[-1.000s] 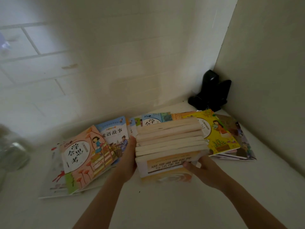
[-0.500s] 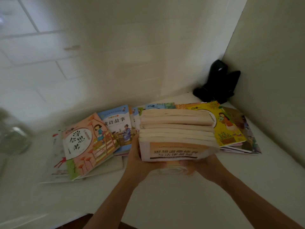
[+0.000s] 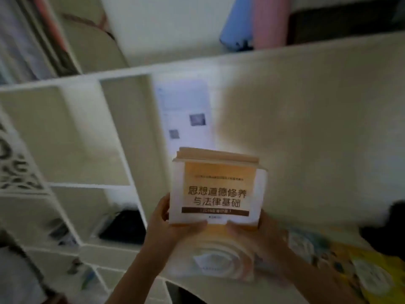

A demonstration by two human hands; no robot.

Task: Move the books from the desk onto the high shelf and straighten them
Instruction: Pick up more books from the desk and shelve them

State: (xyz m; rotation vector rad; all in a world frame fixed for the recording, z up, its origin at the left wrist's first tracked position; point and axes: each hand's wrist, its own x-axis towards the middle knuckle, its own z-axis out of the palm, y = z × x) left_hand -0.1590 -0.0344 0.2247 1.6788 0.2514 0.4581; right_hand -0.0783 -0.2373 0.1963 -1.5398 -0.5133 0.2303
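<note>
I hold a stack of books [image 3: 215, 189] upright in front of me, its orange and white front cover with dark printed characters facing me. My left hand [image 3: 168, 224] grips the stack's lower left edge, thumb on the cover. My right hand [image 3: 252, 233] grips the lower right edge, thumb on the cover too. Several thin picture books [image 3: 359, 266] lie on the desk at the lower right. A high shelf board [image 3: 219, 60] runs across the top of the view, above the stack.
A white cubby unit [image 3: 87, 137] stands to the left, with a dark object [image 3: 125, 227] in a lower cell. Blue and pink rolls [image 3: 256, 23] stand on the high shelf. A paper sheet [image 3: 186, 115] hangs on the wall. A black object [image 3: 385, 229] sits at the right.
The stack has been lifted off the desk and tipped upright, cover toward me. My view has swung upward from the desk corner toward the shelves.
</note>
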